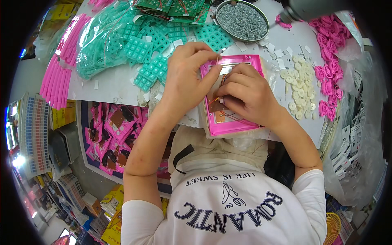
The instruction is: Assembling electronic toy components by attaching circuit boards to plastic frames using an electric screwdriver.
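A pink plastic casing (255,61) lies in front of me at the table's near edge, with a brown circuit board (217,107) inside it. My left hand (191,73) is at the casing's upper left; its thumb and index finger pinch something thin, too small to name. Over the middle of the board, my right hand (245,93) is closed with its fingertips on thin coloured wires (223,78). Loose wires (241,119) also trail across the lower part of the casing. My right fingers hide part of the board.
Turquoise keypads (143,50) and a bag of turquoise parts (96,49) lie left. A round tray of screws (241,21) stands behind. Cream discs (301,87) and pink loops (328,65) lie right. Pink casings fill a bin (90,157) below left; green circuit boards (179,9) are stacked at the back.
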A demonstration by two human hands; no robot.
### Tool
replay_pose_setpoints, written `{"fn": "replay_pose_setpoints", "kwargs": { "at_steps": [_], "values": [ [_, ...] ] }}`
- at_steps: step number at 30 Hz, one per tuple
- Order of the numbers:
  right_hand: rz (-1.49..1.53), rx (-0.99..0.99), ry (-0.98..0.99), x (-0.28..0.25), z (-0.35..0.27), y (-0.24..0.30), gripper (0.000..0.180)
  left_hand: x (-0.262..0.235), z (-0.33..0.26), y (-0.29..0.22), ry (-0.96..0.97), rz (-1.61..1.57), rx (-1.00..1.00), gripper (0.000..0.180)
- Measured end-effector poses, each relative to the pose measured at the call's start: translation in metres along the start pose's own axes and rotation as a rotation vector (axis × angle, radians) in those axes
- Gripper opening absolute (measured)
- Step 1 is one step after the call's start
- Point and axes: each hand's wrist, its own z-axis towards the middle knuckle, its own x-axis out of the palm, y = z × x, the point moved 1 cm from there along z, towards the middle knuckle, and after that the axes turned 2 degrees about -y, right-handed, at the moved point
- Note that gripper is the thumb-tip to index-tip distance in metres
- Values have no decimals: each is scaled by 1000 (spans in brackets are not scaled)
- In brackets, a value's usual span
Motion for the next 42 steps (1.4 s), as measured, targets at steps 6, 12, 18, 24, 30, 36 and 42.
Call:
{"fn": "replay_pose_setpoints", "kwargs": {
  "at_steps": [6, 12, 18, 24, 30, 36, 42],
  "values": [
    [6, -7, -31, 0, 0, 0, 23, -32, -8, -29, 180, -95, 95, 15],
    [-8, 38, -29, -4, -5, -6, 27, -33, -22, -22, 179, -209, -105, 11],
    [-217, 181, -10, -27, 1, -6, 32, -27, -30, -10, -118, -248, -305, 11],
    [-375, 217, 82, -12, 14, -13, 23, -24, -23, -11, -163, -239, -256, 13],
    [-258, 221, 105, -11, 21, -21, 13, -26, -25, -7, -148, -220, -219, 13],
    [-154, 269, 55, -23, 20, -25, 13, -23, -38, 5, -171, -379, -452, 11],
    [-129, 150, -46, -21, 7, -19, 11, -24, -31, -4, -147, -484, -457, 11]
  ]
}}
